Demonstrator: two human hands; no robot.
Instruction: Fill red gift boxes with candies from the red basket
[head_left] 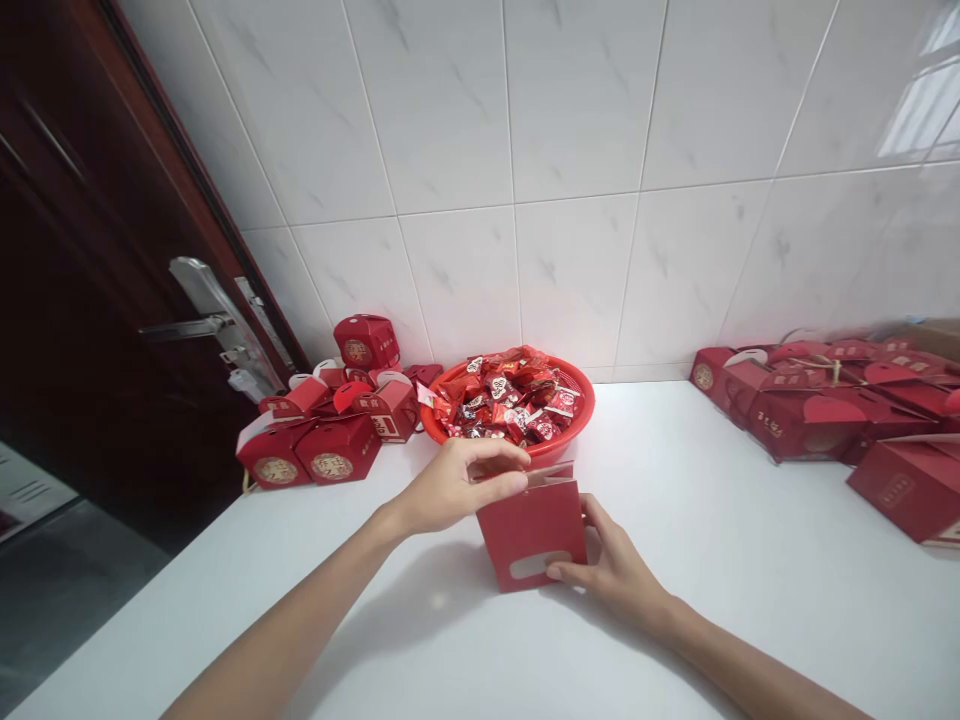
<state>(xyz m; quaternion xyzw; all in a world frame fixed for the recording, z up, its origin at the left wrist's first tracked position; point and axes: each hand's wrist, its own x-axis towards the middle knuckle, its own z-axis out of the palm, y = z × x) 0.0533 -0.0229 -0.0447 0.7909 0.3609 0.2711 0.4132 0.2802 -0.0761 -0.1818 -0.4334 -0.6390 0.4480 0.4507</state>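
A red paper box (531, 525) stands upright in front of me, with an oval window low on its near face and its top edges rising unfolded. My left hand (457, 485) pinches the box's top left edge between thumb and fingers. Around the lower right side of the same box, my right hand (611, 565) is wrapped, thumb on the near face and fingers on the side. Just behind the box sits a red plastic basket (587, 405) filled with wrapped candies (517, 395).
Folded red boxes (330, 450) are piled on the white table (720, 560) at the left. More red boxes (810, 410) lie at the right. A tiled wall (570, 260) runs behind, and a dark door (97, 250) with a metal handle is at the left.
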